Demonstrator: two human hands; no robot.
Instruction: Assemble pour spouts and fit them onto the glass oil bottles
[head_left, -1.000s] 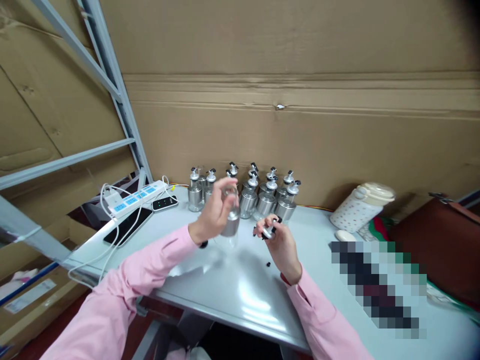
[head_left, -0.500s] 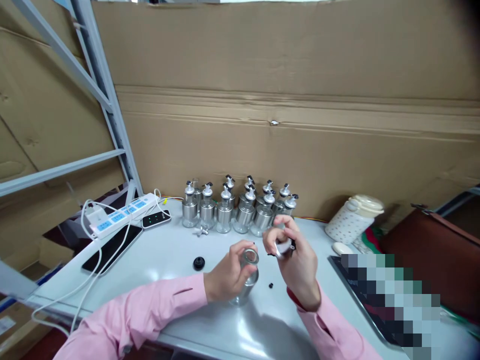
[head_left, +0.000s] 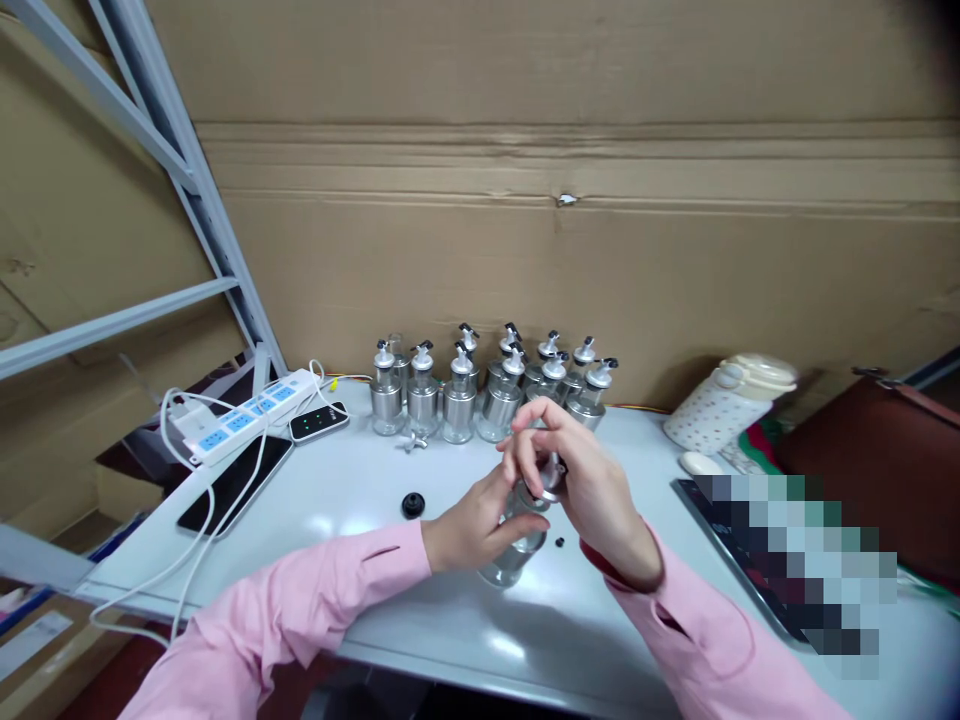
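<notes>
If upright, bottle (head_left: 517,553) in left hand (head_left: 469,525)

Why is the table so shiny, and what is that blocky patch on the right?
Head view: light bounces off the glossy table as bright glare spots; the blocky patch is pixelation covering something; the left hand gripping the glass bottle and right hand on its pourer cap look slightly soft.

Big cardboard wall (head_left: 570,230) right behind the white table (head_left: 352,520), grey metal shelving frame (head_left: 187,190) off its left end.
</notes>
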